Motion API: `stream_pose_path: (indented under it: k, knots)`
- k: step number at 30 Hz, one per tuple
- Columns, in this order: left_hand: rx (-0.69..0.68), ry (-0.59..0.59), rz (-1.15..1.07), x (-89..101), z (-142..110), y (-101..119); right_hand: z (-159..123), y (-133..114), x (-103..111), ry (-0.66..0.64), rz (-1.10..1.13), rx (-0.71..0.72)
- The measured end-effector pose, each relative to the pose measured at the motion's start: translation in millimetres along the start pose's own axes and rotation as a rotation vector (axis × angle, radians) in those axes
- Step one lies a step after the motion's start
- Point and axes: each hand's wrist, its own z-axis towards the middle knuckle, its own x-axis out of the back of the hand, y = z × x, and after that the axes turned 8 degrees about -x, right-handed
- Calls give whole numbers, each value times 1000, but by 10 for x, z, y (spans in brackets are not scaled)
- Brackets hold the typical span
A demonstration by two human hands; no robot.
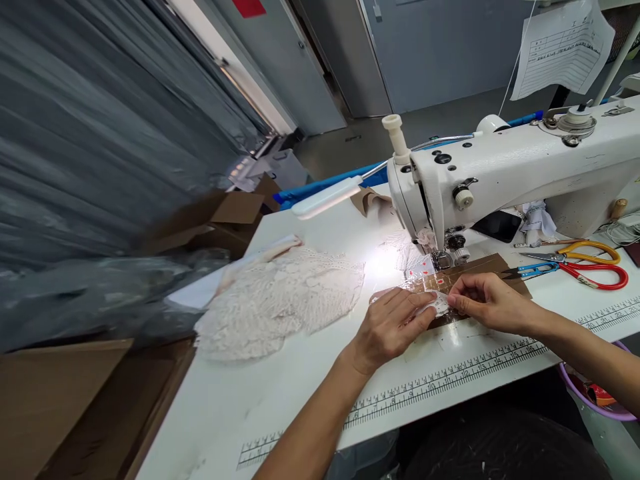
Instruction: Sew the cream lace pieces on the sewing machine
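My left hand point(393, 323) lies flat with fingers together, pressing a small white lace piece point(436, 303) onto the white sewing table point(280, 393). My right hand point(487, 303) pinches the same lace piece from the right, over a brown card guide point(487, 267) taped in front of the needle. The white sewing machine point(510, 173) stands just behind both hands, its presser foot point(443, 257) a little beyond my fingers. A pile of white lace fabric point(285, 300) lies to the left of my left hand.
Orange-handled scissors point(595, 252), red-handled scissors point(597, 275) and blue thread snips point(535, 269) lie to the right of the needle. A lamp point(327, 197) lights the table. Cardboard boxes point(215, 217) and plastic sheeting sit at left; a purple basin point(595, 397) is at lower right.
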Motion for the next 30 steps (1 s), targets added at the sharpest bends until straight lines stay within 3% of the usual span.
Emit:
stream_pose_path:
  k: [4, 6, 11, 14, 16, 21, 23, 26, 30]
  knots:
    - [60, 49, -142, -71, 39, 32, 8, 34, -97, 225, -221, 344]
    - [30, 34, -168, -62, 72, 40, 14, 51, -179, 273, -292, 433]
    - [-218, -21, -11, 81, 62, -23, -211, 139, -430, 210, -280, 184]
    - [-171, 15, 74, 151, -9, -86, -466, 161, -451, 36, -180, 121]
    - [-104, 24, 67, 163, -27, -94, -557, 136, -340, -1, -165, 122]
    - [-149, -28, -11, 121, 66, -13, -417, 19, 114, 208, -299, 129]
    - [-164, -17, -5, 104, 94, 8, -324, -20, 209, 226, -268, 130]
    - [-183, -16, -3, 85, 91, 14, -221, -71, 236, 130, -210, 150]
    - [-190, -15, -27, 75, 73, 13, -109, -126, 230, -105, -165, 175]
